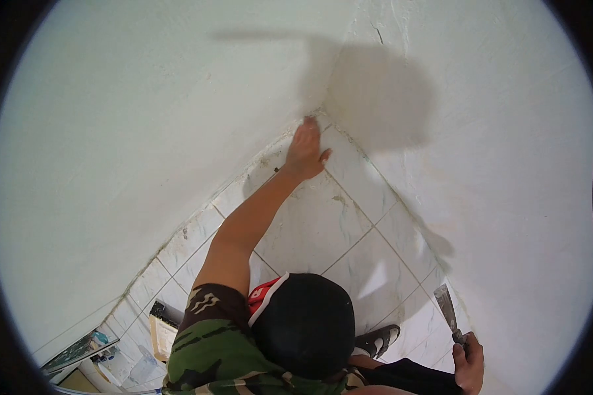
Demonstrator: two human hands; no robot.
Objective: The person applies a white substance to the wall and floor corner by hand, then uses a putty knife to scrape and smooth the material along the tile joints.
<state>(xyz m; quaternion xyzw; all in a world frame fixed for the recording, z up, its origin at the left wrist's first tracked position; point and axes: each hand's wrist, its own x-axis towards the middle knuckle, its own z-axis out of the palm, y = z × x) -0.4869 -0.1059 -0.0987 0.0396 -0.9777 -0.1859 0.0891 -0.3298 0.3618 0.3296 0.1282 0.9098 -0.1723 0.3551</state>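
My left hand (305,153) stretches out to the corner, fingers extended and thumb apart, a little blurred at the tips. It lies over the pale tiles (313,210) close to where both walls meet; nothing shows in it. Low on the right, my right hand (468,366) grips the handle of a putty knife (445,308). Its metal blade points up and slightly left, with whitish smears on it. Dirt and crumbs line the joint between tiles and wall near the left hand.
Smooth pale walls (138,125) (501,158) rise on both sides. A black cap (303,326) and camouflage sleeve fill the lower middle. A sandalled foot (377,340) stands on the tiles. At lower left are a box-like object (163,330) and a mirror-like panel (79,352).
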